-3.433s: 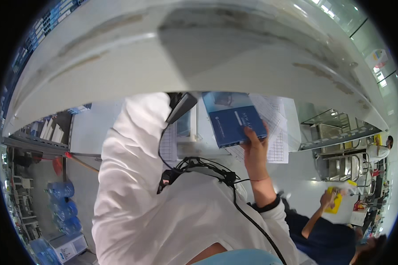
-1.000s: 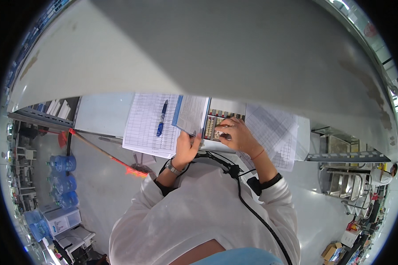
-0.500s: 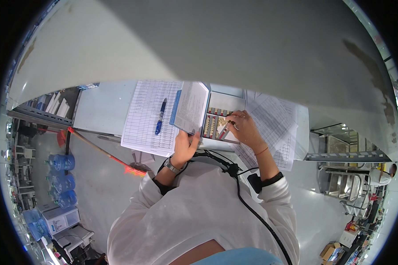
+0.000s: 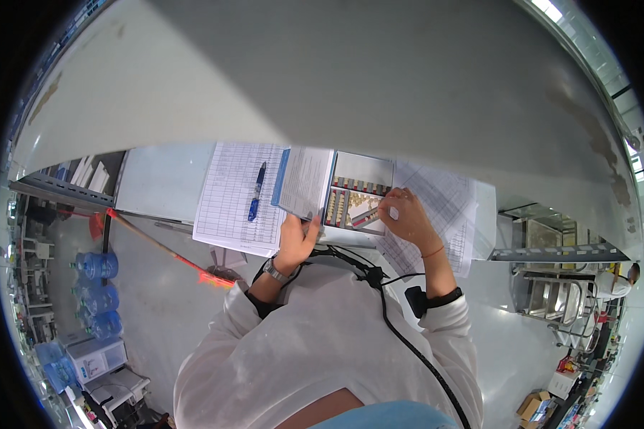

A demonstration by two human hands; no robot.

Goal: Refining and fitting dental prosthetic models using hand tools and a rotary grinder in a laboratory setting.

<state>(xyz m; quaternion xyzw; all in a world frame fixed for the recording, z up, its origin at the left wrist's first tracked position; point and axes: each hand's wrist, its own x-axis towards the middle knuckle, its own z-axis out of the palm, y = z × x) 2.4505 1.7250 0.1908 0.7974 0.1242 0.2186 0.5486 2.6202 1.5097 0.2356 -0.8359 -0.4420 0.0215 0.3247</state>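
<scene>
An open flat box [image 4: 363, 170] with a blue-edged lid [image 4: 306, 182] lies on the table. Rows of small cream tooth-shaped pieces [image 4: 336, 207] stand on red-and-grey strips inside, and loose pieces [image 4: 360, 202] are heaped beside them. One strip [image 4: 365, 218] lies aslant across the lower right compartment. My left hand [image 4: 297, 242] is closed on the lid's near edge, thumb up against the box. At the box's right side my right hand [image 4: 406, 216] has its fingers bent together; what they pinch is hidden. A small pale patch [image 4: 393, 213] shows at that hand.
Left of the box lie printed table sheets [image 4: 225, 207] with a blue pen [image 4: 257, 191]. More papers [image 4: 451, 207] spread to the right. A large grey panel [image 4: 322, 79] overhangs the table. A broom [image 4: 168, 245] and water bottles [image 4: 96, 293] are at the left; a metal cart [image 4: 554, 297] stands right.
My right hand has drawn back to the right from over the compartment, showing more of the loose pieces. My left hand stays at the lid. The view has shifted slightly.
</scene>
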